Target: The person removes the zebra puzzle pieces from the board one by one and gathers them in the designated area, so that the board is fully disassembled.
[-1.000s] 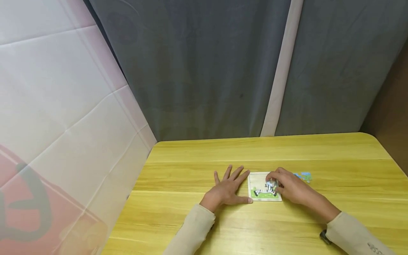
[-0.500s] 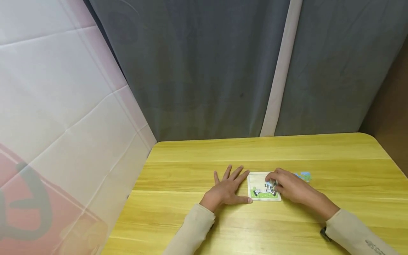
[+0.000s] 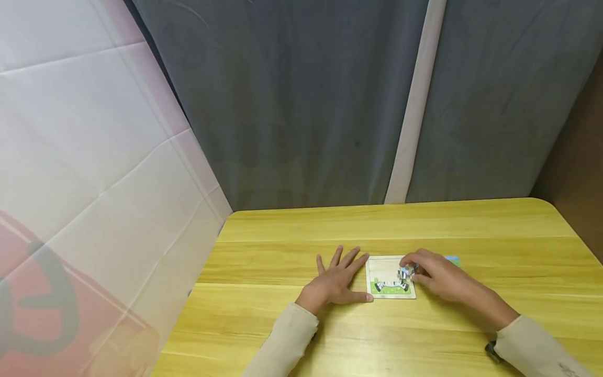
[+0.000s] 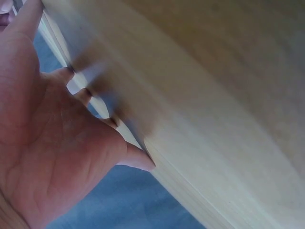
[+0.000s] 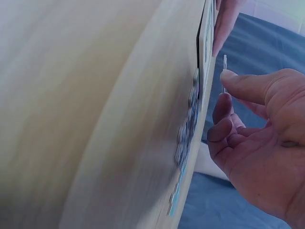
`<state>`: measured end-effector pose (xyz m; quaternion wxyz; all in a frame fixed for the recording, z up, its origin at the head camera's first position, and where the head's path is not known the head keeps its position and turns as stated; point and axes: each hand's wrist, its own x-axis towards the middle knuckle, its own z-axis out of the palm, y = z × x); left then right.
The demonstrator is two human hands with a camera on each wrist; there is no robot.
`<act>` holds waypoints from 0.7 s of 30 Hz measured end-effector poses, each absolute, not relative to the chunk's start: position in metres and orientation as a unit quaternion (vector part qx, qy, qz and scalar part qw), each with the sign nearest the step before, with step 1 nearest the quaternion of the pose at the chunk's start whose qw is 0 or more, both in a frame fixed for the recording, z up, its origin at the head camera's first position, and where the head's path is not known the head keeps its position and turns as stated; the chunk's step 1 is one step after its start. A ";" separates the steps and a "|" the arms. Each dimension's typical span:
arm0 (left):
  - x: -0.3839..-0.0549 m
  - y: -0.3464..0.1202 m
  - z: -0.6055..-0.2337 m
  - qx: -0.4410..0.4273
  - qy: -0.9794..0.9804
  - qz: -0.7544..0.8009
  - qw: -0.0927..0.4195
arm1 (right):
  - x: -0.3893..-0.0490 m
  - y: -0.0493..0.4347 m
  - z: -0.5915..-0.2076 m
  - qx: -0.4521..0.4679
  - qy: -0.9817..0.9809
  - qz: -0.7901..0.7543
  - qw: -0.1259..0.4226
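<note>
while the left hand (image 3: 335, 283) stays put, fingers straight and spread, gripping nothing, index and thumb tips at the left edge of the puzzle board (image 3: 383, 267), the right hand (image 3: 439, 276) has slid a touch right over the last half second, as i see it from here. its thumb and fingertips are nearly closed, pinching one small piece (image 5: 225, 63), raised just clear of the board at its right side. zebra-leg and grass section (image 3: 390, 289) sits along the board's near side, far-left part bare wood. loose pieces (image 5: 187, 126) lie on the table (image 3: 282, 262) just right of the board, more hidden under the hand now when viewed from above. my read: piece not seated, fit still being worked out, much of the picture left to fill.
</note>
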<state>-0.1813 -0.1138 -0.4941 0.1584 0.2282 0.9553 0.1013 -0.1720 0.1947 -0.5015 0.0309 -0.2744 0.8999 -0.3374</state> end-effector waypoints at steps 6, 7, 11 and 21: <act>-0.181 -0.114 -0.494 0.231 0.955 0.102 0.156 | -0.168 0.212 -0.501 -0.266 0.904 -0.333 0.020; -0.181 -0.114 -0.495 0.231 0.955 0.102 0.157 | -0.167 0.215 -0.501 -0.264 0.905 -0.332 0.018; -0.181 -0.114 -0.494 0.232 0.954 0.104 0.157 | -0.163 0.229 -0.502 -0.252 0.910 -0.328 0.013; -0.180 -0.114 -0.493 0.232 0.954 0.101 0.160 | -0.155 0.261 -0.505 -0.242 0.919 -0.311 -0.003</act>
